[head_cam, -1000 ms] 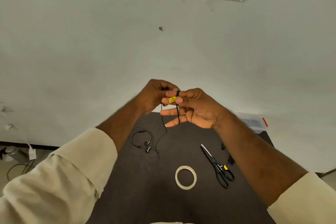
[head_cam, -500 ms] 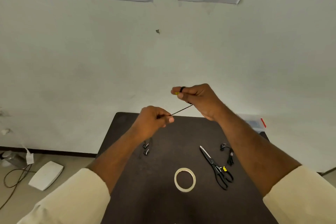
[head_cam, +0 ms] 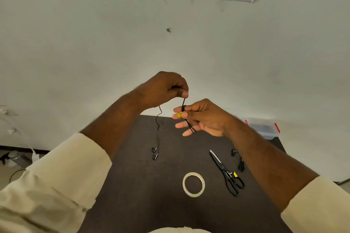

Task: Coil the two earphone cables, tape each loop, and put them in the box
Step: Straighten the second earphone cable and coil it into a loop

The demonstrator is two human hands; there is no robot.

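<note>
Both hands are raised above the dark table [head_cam: 144, 195]. My right hand [head_cam: 203, 118] pinches the plug end of a black earphone cable [head_cam: 157, 132] with a yellow tag, and turns of the cable lie around its fingers. My left hand [head_cam: 163, 91] pinches the same cable just above the right fingers. From the left hand the cable hangs down to two earbuds resting on the table. A second black earphone [head_cam: 239, 159] lies on the table at the right, partly hidden by my right forearm. A clear plastic box [head_cam: 264, 128] with red clips stands at the table's far right corner.
A roll of clear tape [head_cam: 193, 184] lies flat near the table's middle. Black scissors [head_cam: 226, 173] lie to its right, blades pointing away. A white wall with two paper sheets rises right behind the table. Cables and objects lie on the floor at left.
My left hand has risen from low over the table to above my right hand, carrying the cable up. My right hand's fingers have spread, and the earbuds have shifted on the table.
</note>
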